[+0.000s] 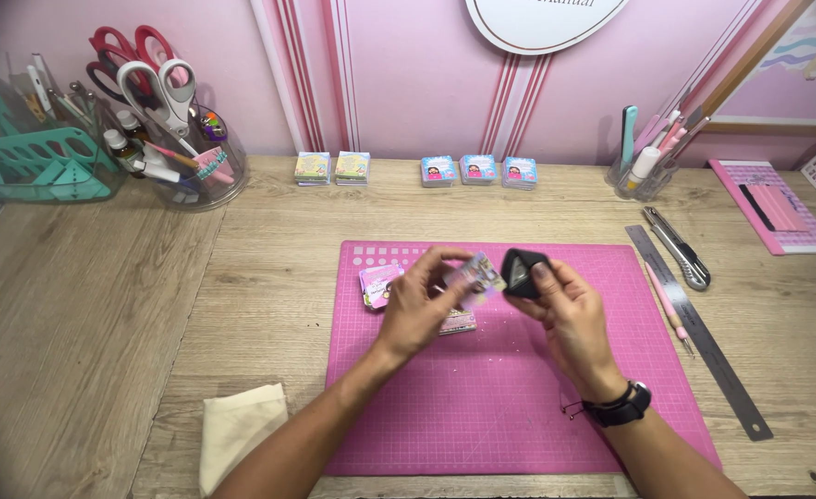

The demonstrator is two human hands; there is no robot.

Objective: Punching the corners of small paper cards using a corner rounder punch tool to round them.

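Left hand (417, 310) pinched a small printed card (475, 274) by its edge, fingers closed on it, card held up off the pink cutting mat (482, 407). Right hand (560, 310) gripped a small black punch-like tool (523, 273), fingers wrapped tight around it; its open side faced the card's near corner. Card corner and tool were just touching or about to, can't tell which from the blur.

Progress, judging from layout: one card in hand at the tool, and under/just below the left fingers lay a pink card (379, 285) and another partly hidden piece (459, 322) flat on the mat. Can't tell whether those were already processed or waiting. Small packs lined up well beyond the fingertips at the wall: two green-yellow ones (333, 168) and three blue ones (478, 170). Looked like most of the batch was untouched, but that's a guess.

Around: to the right of the right fingers, a pink pen tool (669, 310), a steel ruler (699, 333) and a utility knife (678, 248), all well apart from the hands. Clear jar with scissors (172, 120) far left of the left fingers, cloth (237, 427) near the left forearm. Nothing blocked the hands; only the loose pieces under the left hand crowded the spot.
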